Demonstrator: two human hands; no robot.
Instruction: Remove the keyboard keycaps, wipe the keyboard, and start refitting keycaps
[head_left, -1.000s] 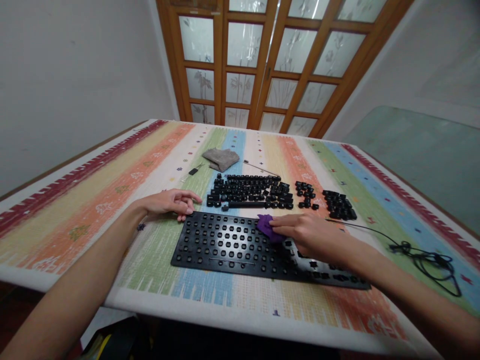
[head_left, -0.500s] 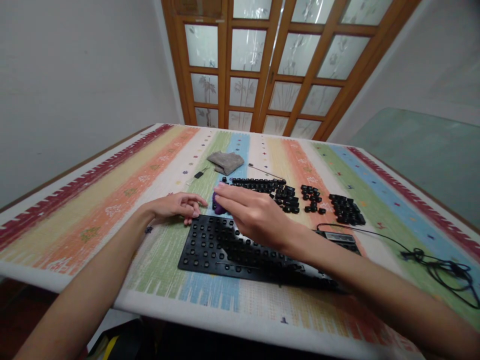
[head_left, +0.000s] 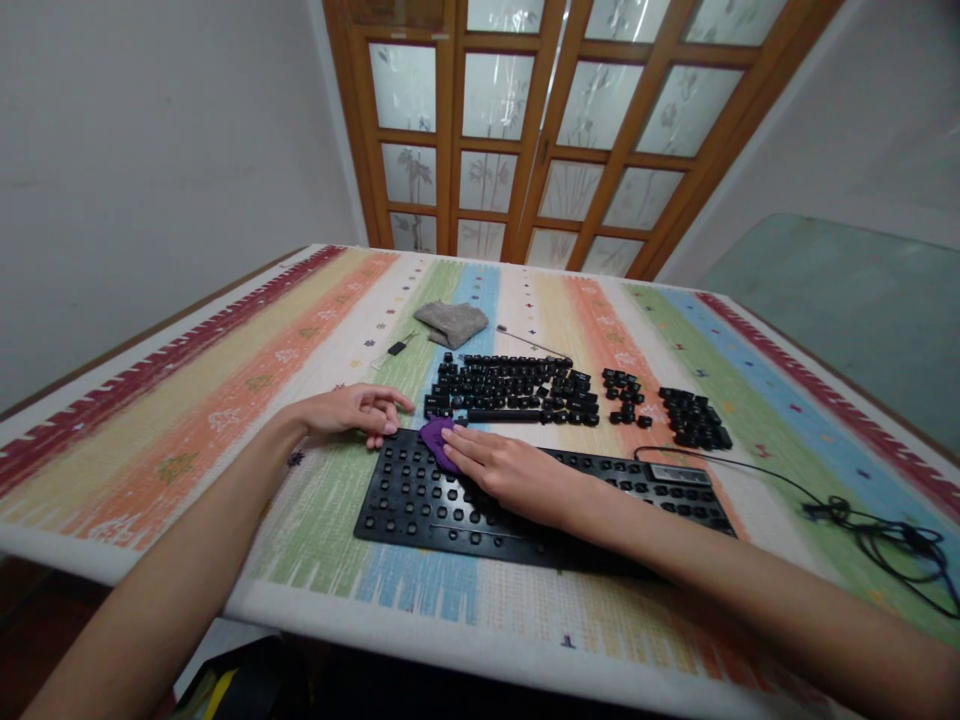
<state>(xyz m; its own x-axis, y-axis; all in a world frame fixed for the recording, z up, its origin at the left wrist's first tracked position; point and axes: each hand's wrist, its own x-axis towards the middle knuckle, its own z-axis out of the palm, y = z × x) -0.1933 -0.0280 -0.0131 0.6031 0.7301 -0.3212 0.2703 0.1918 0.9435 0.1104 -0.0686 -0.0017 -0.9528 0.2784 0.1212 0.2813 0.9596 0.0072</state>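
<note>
A black keyboard [head_left: 420, 510] with its keycaps off lies near the table's front edge, rows of bare switches showing. With curled fingers, my left hand [head_left: 364, 412] grips its far left corner. My right hand [head_left: 510, 470] reaches over the keyboard from the right, fingers stretched and pressed together on a soft purple piece [head_left: 436, 443]. This piece lies flat on the upper left switches; whether it is cloth or putty I cannot tell. Part of the keyboard's middle and right is hidden beneath my right hand and forearm.
Loose black keycaps [head_left: 510, 385] lie in groups behind the keyboard, with more keycaps [head_left: 694, 418] to the right. A grey cloth [head_left: 450, 322], a thin metal tool [head_left: 532, 343] and a small black object [head_left: 397, 348] lie farther back. The cable [head_left: 892, 540] is coiled at right.
My right hand has come down and towards me, bringing the purple piece from above the far edge onto the upper left switches. The keycaps behind show more fully. My left hand stays put.
</note>
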